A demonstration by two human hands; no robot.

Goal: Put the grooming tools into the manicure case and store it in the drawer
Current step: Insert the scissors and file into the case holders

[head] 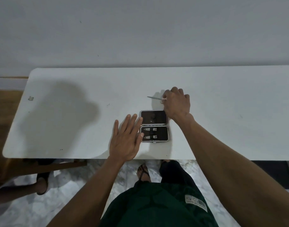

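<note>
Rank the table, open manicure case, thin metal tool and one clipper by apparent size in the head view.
1. table
2. manicure case
3. thin metal tool, partly hidden by the right hand
4. clipper

table [74,128]: smooth matt white top, showing a few small scuffs. manicure case [154,126]: lying open, dark lining looking glossy in the lid, silvery rim gleaming; two nail clippers [150,133] and the thin tool [154,97] shining as polished metal. floor [66,185]: looking like glossy marbled stone.

One manicure case [154,126] lies open — two nail clippers [150,129] sit inside. One slim tool [154,97] outside, two hands — left hand [126,140], right hand [177,104].
</note>
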